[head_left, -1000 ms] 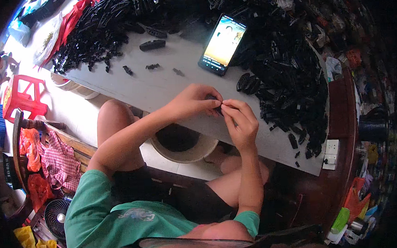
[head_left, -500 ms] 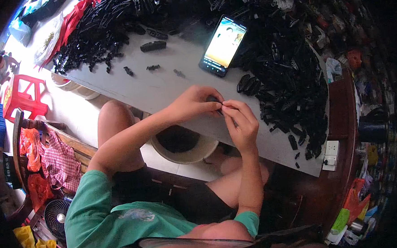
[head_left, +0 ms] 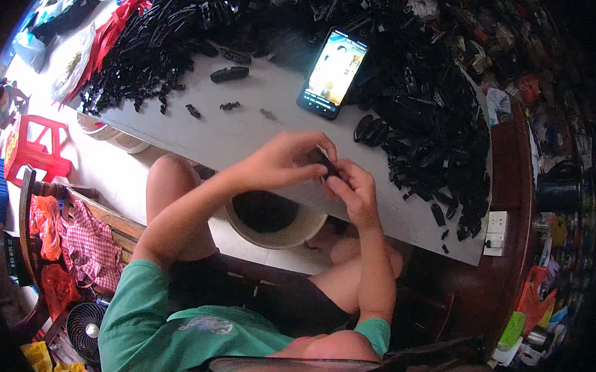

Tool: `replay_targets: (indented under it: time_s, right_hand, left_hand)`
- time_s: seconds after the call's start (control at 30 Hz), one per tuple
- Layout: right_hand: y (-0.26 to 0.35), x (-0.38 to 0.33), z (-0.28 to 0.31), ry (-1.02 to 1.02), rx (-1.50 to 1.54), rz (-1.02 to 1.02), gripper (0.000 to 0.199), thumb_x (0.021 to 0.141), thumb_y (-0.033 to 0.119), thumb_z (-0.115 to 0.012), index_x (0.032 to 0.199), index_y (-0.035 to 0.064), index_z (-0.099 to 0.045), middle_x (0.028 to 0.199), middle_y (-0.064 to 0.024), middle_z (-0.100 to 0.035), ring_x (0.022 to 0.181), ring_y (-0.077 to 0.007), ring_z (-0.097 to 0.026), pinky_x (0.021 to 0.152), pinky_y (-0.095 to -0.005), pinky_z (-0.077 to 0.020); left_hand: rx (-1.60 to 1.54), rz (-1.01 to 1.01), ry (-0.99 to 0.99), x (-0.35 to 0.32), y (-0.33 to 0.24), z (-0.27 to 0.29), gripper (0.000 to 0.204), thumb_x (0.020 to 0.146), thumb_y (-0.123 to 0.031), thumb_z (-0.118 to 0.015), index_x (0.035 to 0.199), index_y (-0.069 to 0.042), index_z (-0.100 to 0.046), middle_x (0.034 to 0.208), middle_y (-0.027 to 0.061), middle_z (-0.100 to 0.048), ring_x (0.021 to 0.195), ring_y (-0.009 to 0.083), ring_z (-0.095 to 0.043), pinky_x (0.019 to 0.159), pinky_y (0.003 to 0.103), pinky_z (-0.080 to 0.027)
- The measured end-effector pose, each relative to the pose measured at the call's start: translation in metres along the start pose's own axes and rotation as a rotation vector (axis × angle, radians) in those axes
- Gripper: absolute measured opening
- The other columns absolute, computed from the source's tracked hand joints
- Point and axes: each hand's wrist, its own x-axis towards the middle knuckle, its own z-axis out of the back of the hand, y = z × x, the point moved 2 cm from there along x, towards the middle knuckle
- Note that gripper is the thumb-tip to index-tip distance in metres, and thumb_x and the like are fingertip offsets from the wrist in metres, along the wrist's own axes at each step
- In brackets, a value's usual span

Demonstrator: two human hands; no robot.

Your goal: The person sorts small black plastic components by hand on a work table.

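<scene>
A small, dark, oblong plastic piece (head_left: 328, 165) is held between my two hands above the table's near edge. My left hand (head_left: 284, 161) curls round it from the left, thumb and fingers closed on it. From the right, my right hand (head_left: 356, 190) pinches its lower end between thumb and fingers. Fingers cover much of the piece, so its exact kind is unclear. Beyond the hands, a lit phone (head_left: 332, 73) lies face up on the grey table (head_left: 194, 134). A few small black toothed pieces (head_left: 230, 106) and a black oval part (head_left: 229, 74) lie left of the phone.
Heaps of black plastic parts (head_left: 423, 125) line the table's far and right sides. Several oval black parts (head_left: 371, 129) lie beside the right heap. Below the edge stands a pale bucket (head_left: 280, 237) with dark contents. A red stool (head_left: 38, 147) stands at the left.
The piece has tilted and shows more between my hands. My right hand has moved slightly lower and turned, its thumb now along the piece; my left fingers have spread a little.
</scene>
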Motion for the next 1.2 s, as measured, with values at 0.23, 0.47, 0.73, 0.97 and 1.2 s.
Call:
replay_targets:
  time_s: [0.23, 0.47, 0.73, 0.97, 1.2]
  right_hand:
    - [0.008, -0.01, -0.039, 0.219, -0.705, 0.411, 0.032, 0.085, 0.018, -0.076, 0.113, 0.0043, -0.069, 0.091, -0.0101, -0.07, 0.075, -0.0196, -0.067, 0.07, -0.0329, -0.053]
    - [0.023, -0.021, 0.008, 0.036, -0.884, 0.194, 0.026, 0.085, 0.022, -0.075, 0.105, 0.0066, -0.071, 0.098, -0.0113, -0.07, 0.082, -0.0306, -0.069, 0.07, -0.0407, -0.0546]
    - [-0.003, -0.022, 0.07, -0.484, -1.587, 0.138, 0.016, 0.091, 0.021, -0.067, 0.099, 0.0078, -0.063, 0.096, -0.0098, -0.057, 0.092, -0.0298, -0.063, 0.077, -0.0423, -0.0518]
    - [0.006, -0.02, 0.055, -0.716, -1.746, 0.091, 0.01, 0.093, 0.016, -0.063, 0.099, 0.0088, -0.062, 0.097, -0.0077, -0.06, 0.093, -0.0275, -0.064, 0.077, -0.0404, -0.053]
    - [0.003, -0.015, 0.054, -0.541, -1.658, 0.145, 0.013, 0.092, 0.012, -0.064, 0.104, 0.0081, -0.063, 0.099, -0.0079, -0.061, 0.094, -0.0276, -0.064, 0.08, -0.04, -0.053]
  left_hand:
    - [1.477, -0.177, -0.723, -0.004, 0.025, 0.124, 0.034, 0.084, -0.008, -0.067, 0.118, -0.007, -0.062, 0.114, 0.0141, -0.065, 0.105, 0.0355, -0.062, 0.093, 0.045, -0.049]
    - [1.39, 0.144, -0.643, -0.011, 0.028, 0.128, 0.036, 0.08, -0.001, -0.068, 0.114, -0.007, -0.059, 0.116, 0.0144, -0.063, 0.108, 0.0388, -0.06, 0.091, 0.045, -0.049]
    - [0.037, -0.07, -0.403, -0.009, 0.038, 0.073, 0.026, 0.085, -0.001, -0.069, 0.106, -0.009, -0.056, 0.102, 0.0012, -0.057, 0.094, 0.0121, -0.059, 0.083, 0.028, -0.048]
    - [-0.31, 0.008, -0.197, 0.003, 0.035, -0.001, 0.028, 0.083, 0.003, -0.074, 0.106, -0.005, -0.061, 0.11, 0.0004, -0.061, 0.104, 0.0122, -0.06, 0.091, 0.028, -0.049]
    - [-0.261, 0.082, -0.106, 0.003, 0.037, -0.011, 0.03, 0.084, 0.01, -0.068, 0.112, -0.002, -0.065, 0.109, 0.0058, -0.065, 0.102, 0.0134, -0.063, 0.09, 0.028, -0.051]
